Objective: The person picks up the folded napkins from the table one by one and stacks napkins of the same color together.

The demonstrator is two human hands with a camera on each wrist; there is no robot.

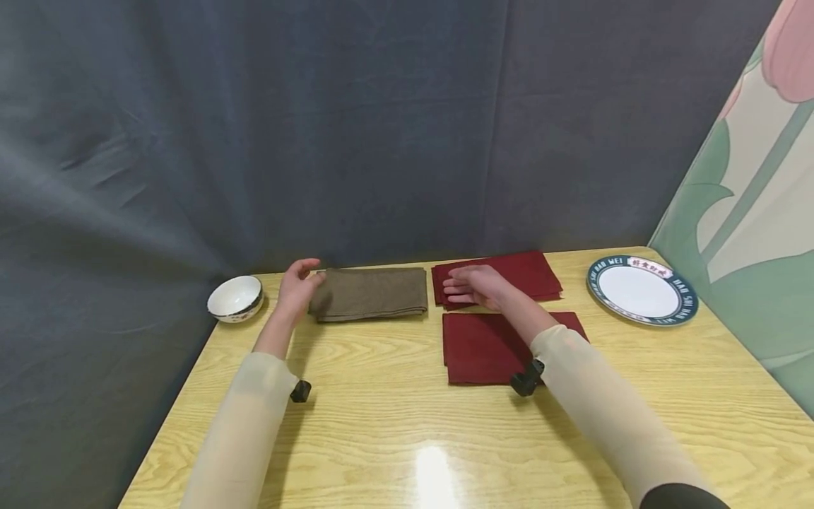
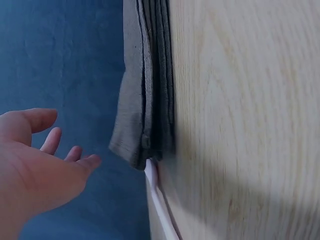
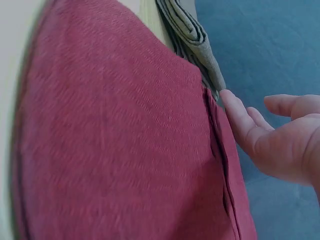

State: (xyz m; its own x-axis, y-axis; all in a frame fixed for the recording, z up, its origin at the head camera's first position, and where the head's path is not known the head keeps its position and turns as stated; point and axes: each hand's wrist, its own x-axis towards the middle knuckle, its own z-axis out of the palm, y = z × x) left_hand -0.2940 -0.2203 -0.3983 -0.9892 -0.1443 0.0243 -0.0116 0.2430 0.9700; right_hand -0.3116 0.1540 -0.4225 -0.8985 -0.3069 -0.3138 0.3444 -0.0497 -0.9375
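Brown cloth (image 1: pixel 372 293) lies folded near the far edge of the table (image 1: pixel 369 403), left of the back red cloth (image 1: pixel 524 274). Left hand (image 1: pixel 296 290) beside it, right hand (image 1: pixel 480 284) over the red one, I grasp nothing. Pinching every layer together would, I judge, handle best.

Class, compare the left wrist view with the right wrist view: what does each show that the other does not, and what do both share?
Only the left wrist view shows the left hand and a thin pale strip at the cloth's end; I cannot tell what it is.

Only the right wrist view shows the right hand and red cloth.

Both share the folded brown cloth, part of the wooden table and the blue curtain.
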